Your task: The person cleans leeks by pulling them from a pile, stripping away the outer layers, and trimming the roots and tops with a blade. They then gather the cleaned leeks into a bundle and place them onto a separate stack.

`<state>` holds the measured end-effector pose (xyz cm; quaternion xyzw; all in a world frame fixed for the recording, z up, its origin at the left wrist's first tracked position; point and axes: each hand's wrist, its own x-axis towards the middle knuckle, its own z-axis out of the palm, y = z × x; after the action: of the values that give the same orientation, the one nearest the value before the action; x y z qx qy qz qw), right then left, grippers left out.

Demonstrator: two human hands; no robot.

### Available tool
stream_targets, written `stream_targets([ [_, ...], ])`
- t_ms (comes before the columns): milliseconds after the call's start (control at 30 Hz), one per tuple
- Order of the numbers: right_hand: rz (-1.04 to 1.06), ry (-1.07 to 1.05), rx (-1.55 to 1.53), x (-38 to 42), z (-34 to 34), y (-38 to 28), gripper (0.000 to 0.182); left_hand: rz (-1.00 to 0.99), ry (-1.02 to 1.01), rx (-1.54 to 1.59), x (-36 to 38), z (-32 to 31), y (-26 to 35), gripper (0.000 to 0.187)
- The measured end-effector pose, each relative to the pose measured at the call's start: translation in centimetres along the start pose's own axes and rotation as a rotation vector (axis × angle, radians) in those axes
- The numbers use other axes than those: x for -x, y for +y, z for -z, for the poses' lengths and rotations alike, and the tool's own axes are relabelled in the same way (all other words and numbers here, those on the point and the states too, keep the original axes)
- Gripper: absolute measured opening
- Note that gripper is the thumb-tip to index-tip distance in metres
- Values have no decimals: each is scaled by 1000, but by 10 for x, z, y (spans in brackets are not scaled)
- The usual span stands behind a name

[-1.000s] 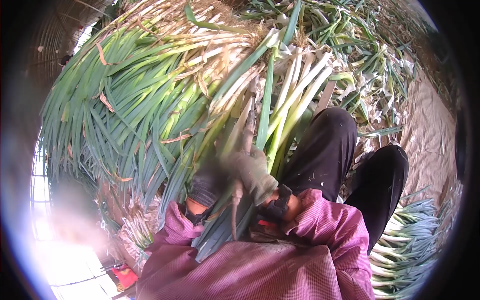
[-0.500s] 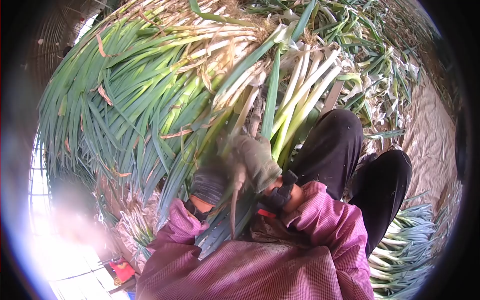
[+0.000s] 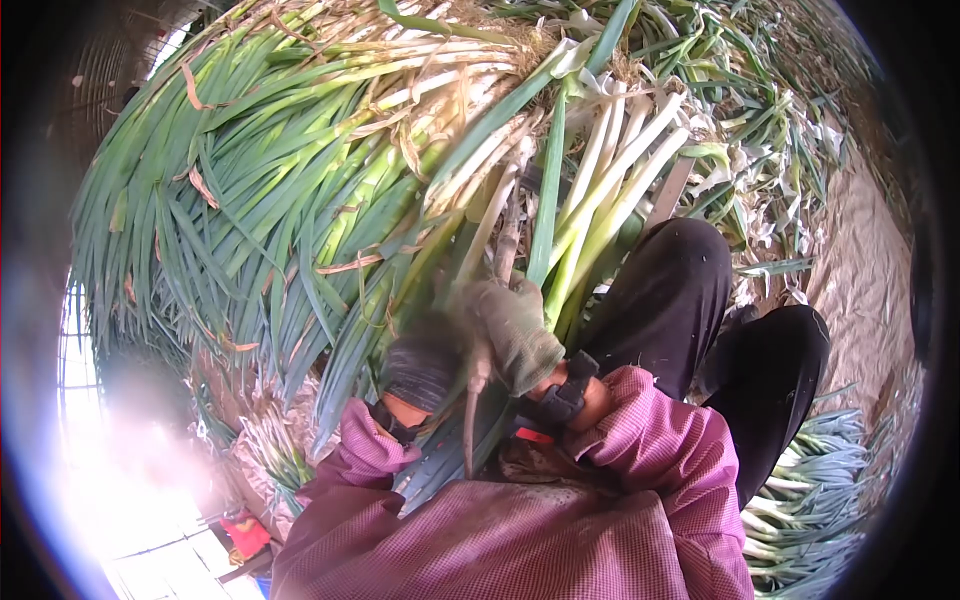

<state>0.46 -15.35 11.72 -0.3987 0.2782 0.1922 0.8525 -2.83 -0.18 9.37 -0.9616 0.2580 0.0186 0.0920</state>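
My right hand (image 3: 515,330), in a grey-green glove, is closed with its fingers curled down beside a wooden stick (image 3: 508,240); what it grips is hidden beneath the glove. Close on its left is my left hand (image 3: 425,365), in a dark glove, its fingers blurred. A single green onion (image 3: 486,228) slants down to the hands, root end away from me. To the right of the stick, several cleaner green onions (image 3: 605,200) with pale stems lie together near my knee. Unpeeled green onions (image 3: 290,180) make up the big heap at left.
Stripped leaves and peelings (image 3: 750,170) cover the upper right, beside a brown sheet (image 3: 860,250). More green onions (image 3: 805,490) lie in rows at lower right. A smaller bunch (image 3: 275,450) sits at lower left, near a red and yellow object (image 3: 245,535). My bent knees (image 3: 670,290) are at right.
The hands have barely moved, staying together by the stick. The view has shifted slightly; the heap and the cleaner onions look the same.
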Motion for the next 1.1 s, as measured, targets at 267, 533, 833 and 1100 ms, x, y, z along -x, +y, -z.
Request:
stream_targets([
  [267,-35,26,-15,-21,-7,-42,17,200,14,185,-4,-30,-5,18],
  [533,-47,0,40,-45,0,-48,23,152,18,211,4,-22,-14,18],
  [833,-6,-55,-10,-65,14,-35,33,387,-172,1252,3,56,-35,32],
  [1100,-42,-175,-213,28,14,9,56,303,-100,876,9,21,-29,31],
])
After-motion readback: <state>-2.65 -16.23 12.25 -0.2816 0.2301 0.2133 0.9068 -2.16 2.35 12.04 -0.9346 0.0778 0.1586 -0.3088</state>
